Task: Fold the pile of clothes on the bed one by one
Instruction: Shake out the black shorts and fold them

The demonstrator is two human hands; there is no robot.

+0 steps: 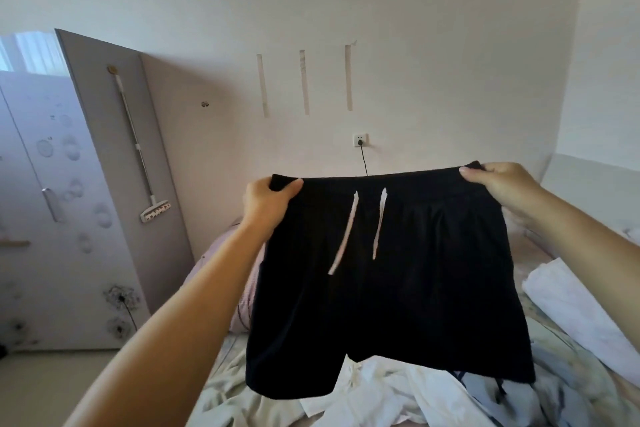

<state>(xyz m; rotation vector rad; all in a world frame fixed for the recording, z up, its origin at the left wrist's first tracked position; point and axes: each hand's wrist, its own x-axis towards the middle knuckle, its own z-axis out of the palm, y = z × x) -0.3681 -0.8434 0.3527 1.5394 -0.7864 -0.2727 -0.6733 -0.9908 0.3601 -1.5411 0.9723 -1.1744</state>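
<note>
A person is holding up black shorts (398, 288) above a bed (221, 388), both bare arms stretched forward and slightly upward. The left hand (266, 206) is gripping the left corner of the waistband, its thumb curled over the front of the cloth and the other fingers hidden behind it. The right hand (498, 187) is pinching the right corner, thumb lying on the front of the waistband and fingers behind. The hands are well apart, pulling the waistband out flat between them, with the right end sitting a little higher than the left. The shorts are hanging free in the air, front facing the camera, two white drawstrings (360, 229) dangling from the middle of the waistband, and the two leg openings are hanging just over the clothes below.

A pile of clothes (398, 392), white and pale blue, is lying rumpled on the bed under the shorts, toward its near edge. A white folded cloth (575, 308) is resting on the bed's right side. A pink pillow (221, 253) is showing at the far end of the bed, partly hidden behind the left arm. A wardrobe (45, 201) is standing to the left, a mop (142, 152) hanging on its side panel. A wall socket (360, 140) with a black cord plugged in is showing above the shorts.
</note>
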